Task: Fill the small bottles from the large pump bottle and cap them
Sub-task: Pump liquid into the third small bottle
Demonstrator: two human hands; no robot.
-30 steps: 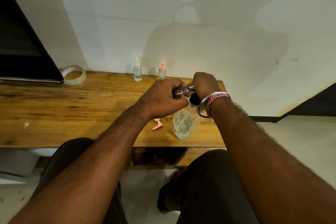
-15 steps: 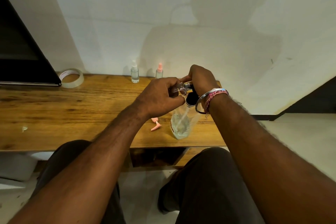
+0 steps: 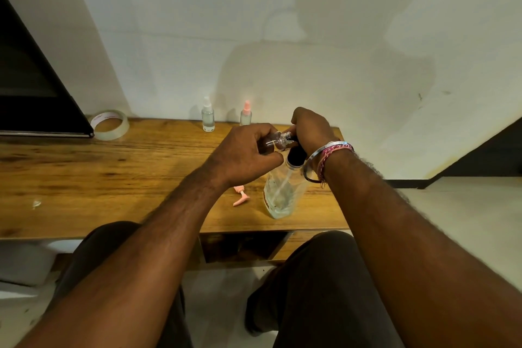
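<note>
Head view looks down on two bare forearms meeting over a wooden desk [image 3: 84, 178]. The left hand [image 3: 243, 155] curls its fingers and thumb round a small clear bottle [image 3: 275, 143], holding it tipped on its side with the open neck pointing toward the right hand [image 3: 309, 128]. The right hand's fingers are curled over the top of the large pump bottle [image 3: 281, 195] — the black collar shows just under the palm, and the small bottle's neck sits right at those fingertips, though whether it touches the spout is hidden. The pump bottle stands on the desk directly below both sets of fingers, clear, with a little liquid at the bottom and a dip tube running down inside.

On the right wrist sit a metal bangle [image 3: 319, 155] and red woven bands [image 3: 333, 154]. Just below the left hand's knuckles, beside the pump bottle, a pink cap [image 3: 241, 198] lies loose on the wood.

Beyond the fingers, at the wall, stand two capped small bottles — a white-capped bottle [image 3: 208, 118] and a pink-capped bottle [image 3: 246, 114]. Farther left lies a tape roll [image 3: 110, 125], next to a dark screen [image 3: 31, 87].
</note>
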